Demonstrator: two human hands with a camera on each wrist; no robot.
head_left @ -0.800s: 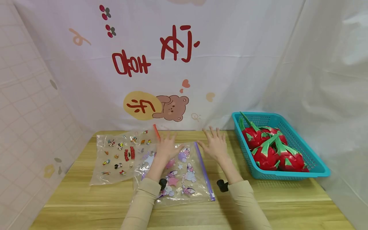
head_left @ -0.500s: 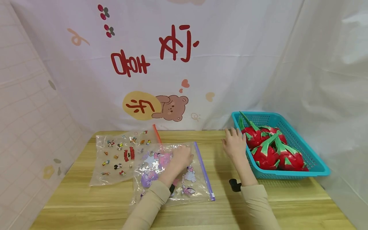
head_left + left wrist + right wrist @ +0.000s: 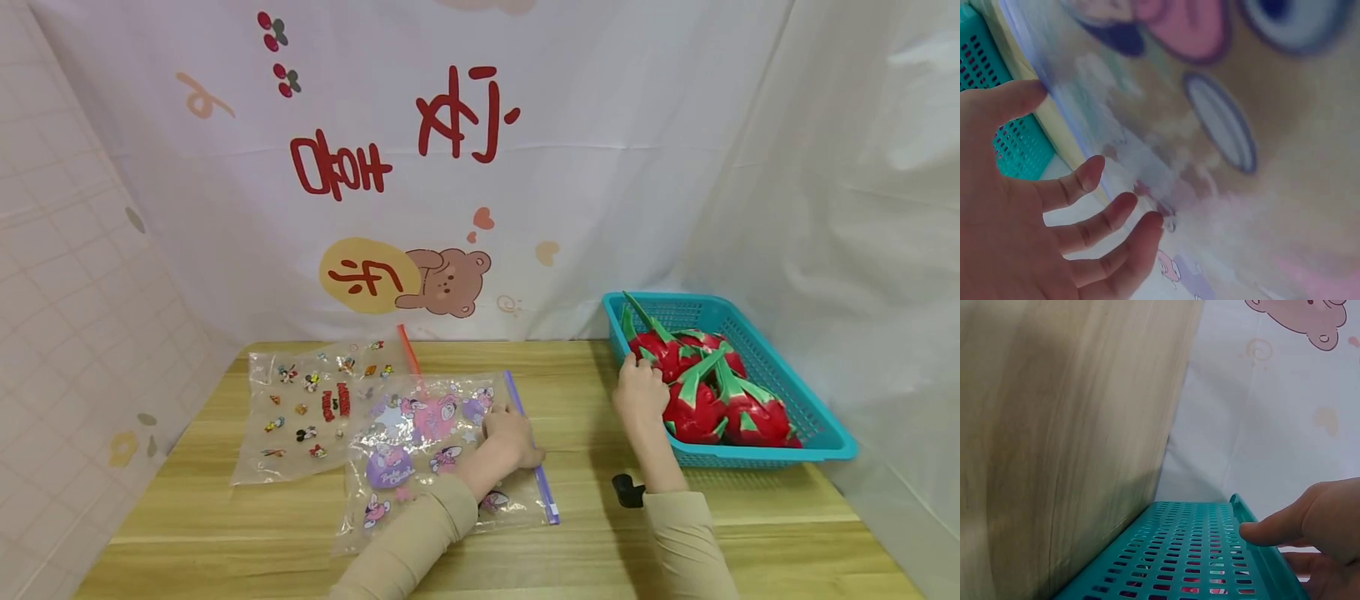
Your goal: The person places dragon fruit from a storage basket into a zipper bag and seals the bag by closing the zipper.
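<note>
Head view: dragon fruit (image 3: 660,354) under right hand (image 3: 640,392).

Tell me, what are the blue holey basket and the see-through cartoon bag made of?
The teal mesh basket looks like hard moulded plastic: even rows of holes, a smooth matte rim. The clear cartoon-printed zip bag looks like thin glossy plastic film: the wood shows through, and it crinkles and shines.

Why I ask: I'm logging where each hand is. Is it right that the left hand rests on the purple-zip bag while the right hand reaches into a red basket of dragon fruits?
Not quite: the basket is teal, not red, as the head view shows. Only the dragon fruits are red. The left hand does rest on the purple-zip bag, and the right hand reaches over the basket's rim to the fruits.
</note>
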